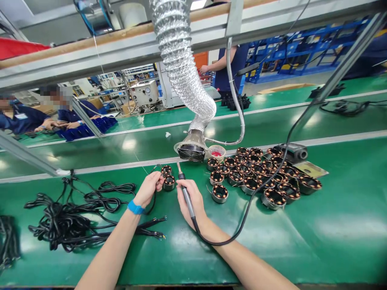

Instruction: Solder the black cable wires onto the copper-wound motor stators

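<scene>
My right hand [193, 201] is wrapped round a soldering iron [187, 199], whose tip points up and away, just below the fume hood. To its left, my left hand [150, 186], with a blue wristband, is pinched beside two copper-wound stators [169, 182]. A black cable runs down under that hand; whether its fingers grip the cable or a thin wire is too small to tell. Many more wound stators [219, 193] stand grouped right of the iron. Coiled black cables [57, 219] lie at the left, their stripped ends pointing toward the middle.
A fume hood [191, 147] on a silver duct hangs beyond my hands. Near it are a small round container [217, 152] and a metal holder [294, 152]. The iron's cord [248, 209] arcs over the stators. People stand or sit across the benches.
</scene>
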`<state>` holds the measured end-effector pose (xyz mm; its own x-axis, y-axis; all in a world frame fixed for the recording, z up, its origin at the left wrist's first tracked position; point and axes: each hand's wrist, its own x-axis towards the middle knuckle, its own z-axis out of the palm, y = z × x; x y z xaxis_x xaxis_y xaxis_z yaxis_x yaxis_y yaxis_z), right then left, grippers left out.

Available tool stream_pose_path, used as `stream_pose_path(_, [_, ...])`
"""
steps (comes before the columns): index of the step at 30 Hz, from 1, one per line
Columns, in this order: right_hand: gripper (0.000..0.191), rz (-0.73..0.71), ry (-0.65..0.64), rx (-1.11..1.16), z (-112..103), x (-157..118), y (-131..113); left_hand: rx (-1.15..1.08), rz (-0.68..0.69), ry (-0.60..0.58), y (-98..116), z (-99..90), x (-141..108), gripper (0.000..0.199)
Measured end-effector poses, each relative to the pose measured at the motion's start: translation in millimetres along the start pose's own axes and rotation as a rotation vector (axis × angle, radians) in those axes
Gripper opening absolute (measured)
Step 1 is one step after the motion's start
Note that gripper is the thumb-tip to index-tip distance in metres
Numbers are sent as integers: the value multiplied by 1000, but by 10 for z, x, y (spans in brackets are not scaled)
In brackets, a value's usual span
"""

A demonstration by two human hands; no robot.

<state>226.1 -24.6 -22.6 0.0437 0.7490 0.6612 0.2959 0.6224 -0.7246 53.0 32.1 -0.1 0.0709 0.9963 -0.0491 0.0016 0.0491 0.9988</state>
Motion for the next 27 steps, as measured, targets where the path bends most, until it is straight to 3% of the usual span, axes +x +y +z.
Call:
stream_pose_path(4, [21, 39, 53, -24, -60, 12, -7, 509, 116, 209, 27, -139, 82, 34])
stream_pose_path(7, [19, 44, 87, -11, -80, 14, -23, 825, 374, 366, 71, -140, 10, 37])
stream_pose_path(11, [16, 50, 129, -5, -94, 17, -29, 1024, 599, 402, 181, -37, -80, 37])
stream_pose_path(15, [15, 65, 150, 4, -116, 40, -25, 1178, 587, 268, 328, 4, -56, 35])
stream_pose_path(20, [14, 91, 167, 20, -133, 64, -7, 1377, 461, -215, 427, -22, -76, 32])
stream_pose_path(24, [14, 96, 149, 26, -125, 55, 29, 1652, 331, -202, 366, -3, -120, 36])
stream_pose_path(27, [13, 99, 139, 18, -122, 52, 57, 1717, 324, -213, 343, 1, -90, 30])
